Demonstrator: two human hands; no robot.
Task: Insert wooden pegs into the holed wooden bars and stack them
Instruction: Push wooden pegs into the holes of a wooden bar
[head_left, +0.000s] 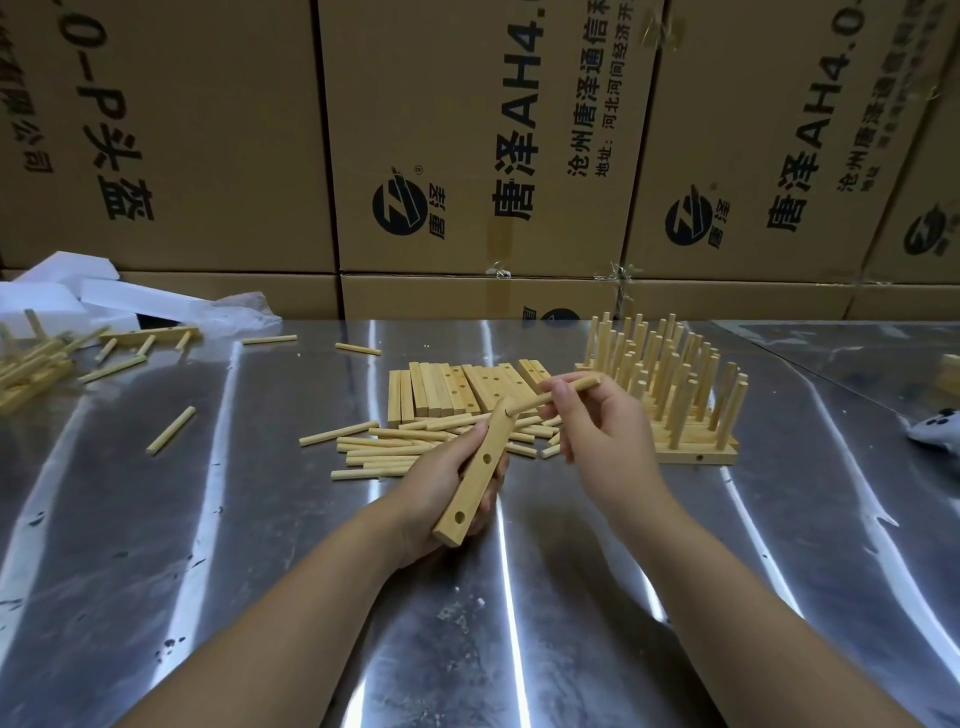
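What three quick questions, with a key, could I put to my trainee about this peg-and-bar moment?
1. True or false: the left hand grips a holed bar.
2. The peg pinched by the right hand meets that bar at: A) its far end; B) its middle hole; C) its near end.
3. Fill in: seen from the loose pegs on the table, the pegged bars stand to the ____.

Key: 1 true; 2 A; 3 right.
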